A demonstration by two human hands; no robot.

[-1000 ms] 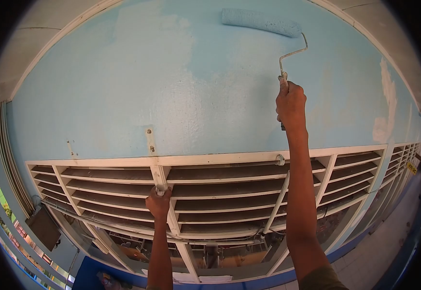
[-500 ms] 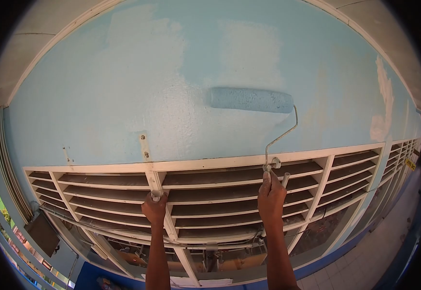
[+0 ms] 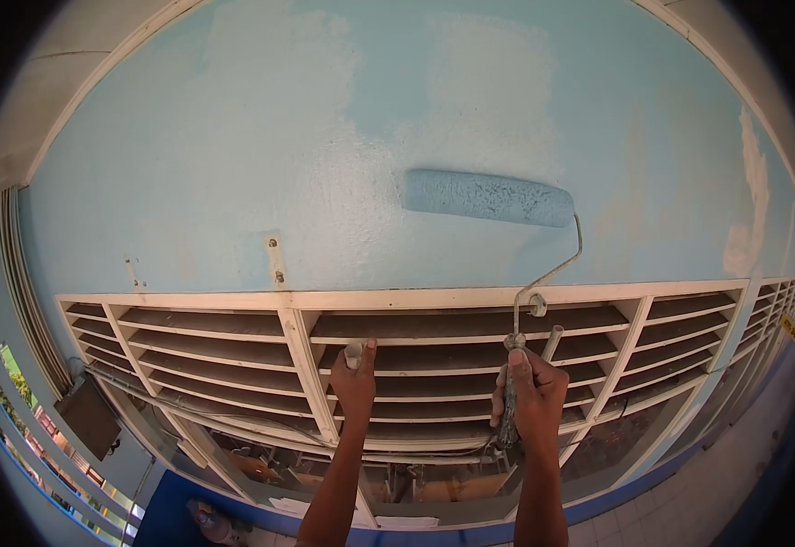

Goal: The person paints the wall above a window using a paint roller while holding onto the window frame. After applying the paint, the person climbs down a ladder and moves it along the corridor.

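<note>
A wide paint roller (image 3: 490, 197) coated in light blue lies against the blue wall (image 3: 261, 137), above the slatted window frame. Its bent wire runs down to a paint-smeared handle (image 3: 509, 401), which my right hand (image 3: 536, 394) grips with closed fingers. Beside that hand rises the end of a pale pole (image 3: 553, 343). My left hand (image 3: 353, 378) is closed around a whitish tube-like end (image 3: 354, 354) in front of the slats. Patches of paler paint show on the wall above the roller.
White-framed louvres (image 3: 461, 314) span the wall below the painted area. A dark box (image 3: 87, 417) and cables are at the left. Low on the left, a bottle-like container (image 3: 215, 523) rests on a blue surface (image 3: 165, 518). Tiled floor (image 3: 680, 483) shows at lower right.
My left hand has moved right and slightly up, nearer my right hand. The roller has shifted slightly right and down in view, and more of its handle shows. The view has also shifted.
</note>
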